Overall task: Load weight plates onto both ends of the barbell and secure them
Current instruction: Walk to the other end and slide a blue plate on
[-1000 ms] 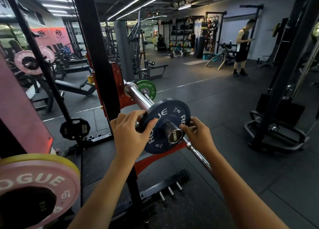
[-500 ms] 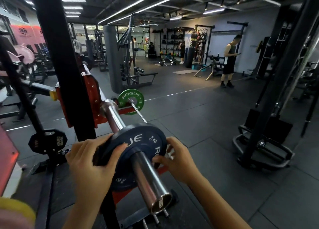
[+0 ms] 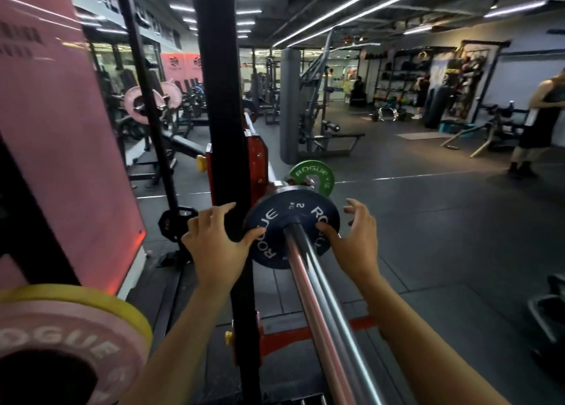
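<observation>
Dim gym, ceiling strip lights (image 3: pixel 360 10) glaring (edges warped, blurred).

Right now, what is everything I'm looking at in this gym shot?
2 kg plate: one, dark blue, on the barbell sleeve, far in toward the rack.
Barbell sleeve: one, chrome, running toward the camera.
Small plate: one, green, behind the blue plate.
Rack upright: one, black, left of the sleeve.
Bumper plate: one, pink, with a yellow one behind, lower left.
Standing person: one, dark clothes, far right.
Hands: left and right, thumbs on the blue plate's face.
</observation>
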Available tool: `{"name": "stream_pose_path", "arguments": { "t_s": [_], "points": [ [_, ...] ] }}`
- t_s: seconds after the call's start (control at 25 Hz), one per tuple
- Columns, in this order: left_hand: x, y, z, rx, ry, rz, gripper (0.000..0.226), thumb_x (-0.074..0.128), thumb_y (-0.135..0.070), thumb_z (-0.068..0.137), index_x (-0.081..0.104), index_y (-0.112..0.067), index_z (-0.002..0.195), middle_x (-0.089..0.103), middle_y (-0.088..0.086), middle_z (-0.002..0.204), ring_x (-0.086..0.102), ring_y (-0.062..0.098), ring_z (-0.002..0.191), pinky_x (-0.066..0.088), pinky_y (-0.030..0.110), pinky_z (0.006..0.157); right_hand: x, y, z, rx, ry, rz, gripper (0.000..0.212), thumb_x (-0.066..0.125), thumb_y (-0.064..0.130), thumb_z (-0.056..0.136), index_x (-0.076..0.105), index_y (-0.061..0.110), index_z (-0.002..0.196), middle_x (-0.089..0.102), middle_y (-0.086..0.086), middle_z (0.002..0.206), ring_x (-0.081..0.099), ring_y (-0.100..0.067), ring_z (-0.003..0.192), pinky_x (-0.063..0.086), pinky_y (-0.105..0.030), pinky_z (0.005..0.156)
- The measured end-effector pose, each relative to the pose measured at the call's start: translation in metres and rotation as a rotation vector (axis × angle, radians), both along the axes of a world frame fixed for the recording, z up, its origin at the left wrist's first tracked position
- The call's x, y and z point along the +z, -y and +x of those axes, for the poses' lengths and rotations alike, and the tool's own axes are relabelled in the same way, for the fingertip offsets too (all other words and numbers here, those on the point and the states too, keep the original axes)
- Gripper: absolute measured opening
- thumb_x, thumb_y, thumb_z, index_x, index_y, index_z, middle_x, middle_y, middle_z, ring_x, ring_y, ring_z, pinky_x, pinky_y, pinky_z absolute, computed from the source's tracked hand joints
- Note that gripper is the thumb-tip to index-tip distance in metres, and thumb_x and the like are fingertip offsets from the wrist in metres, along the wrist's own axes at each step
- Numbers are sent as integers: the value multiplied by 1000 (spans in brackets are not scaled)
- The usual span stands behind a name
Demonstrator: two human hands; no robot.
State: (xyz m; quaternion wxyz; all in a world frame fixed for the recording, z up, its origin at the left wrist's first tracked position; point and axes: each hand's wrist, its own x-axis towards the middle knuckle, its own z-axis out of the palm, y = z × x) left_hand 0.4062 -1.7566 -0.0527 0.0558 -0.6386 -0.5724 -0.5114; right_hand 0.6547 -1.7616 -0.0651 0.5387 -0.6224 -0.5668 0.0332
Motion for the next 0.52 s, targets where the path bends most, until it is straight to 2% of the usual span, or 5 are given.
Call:
{"name": "stream_pose_path", "arguments": {
  "t_s": [0.16, 0.32, 0.52],
  "points": [
    [3, -42, 5, 108, -51, -52, 82, 83, -60, 62, 59, -17, 128, 59, 8, 124, 48, 34, 118, 41, 53, 91, 15, -51, 0, -26, 119, 22, 79, 68, 65, 76, 45, 16, 134, 55, -2, 130, 44, -21, 119, 45, -43, 98],
    [11, -81, 16, 127, 108, -182, 85, 79, -61, 67, 51, -19, 136, 52, 7, 137, 42, 33, 129, 32, 53, 100, 29, -95, 2, -50, 203, -40, 85, 70, 66, 74, 46, 11, 135, 57, -8, 132, 47, -30, 119, 46, -48, 92],
    [7, -99, 14, 147, 156, -164, 94, 77, -73, 57, 52, -22, 132, 53, 6, 134, 46, 34, 124, 36, 56, 98, 26, -107, 14, -89, 226, -89, 100, 66, 78, 64, 46, 10, 135, 58, -9, 132, 49, -33, 118, 47, -46, 90]
  ]
}}
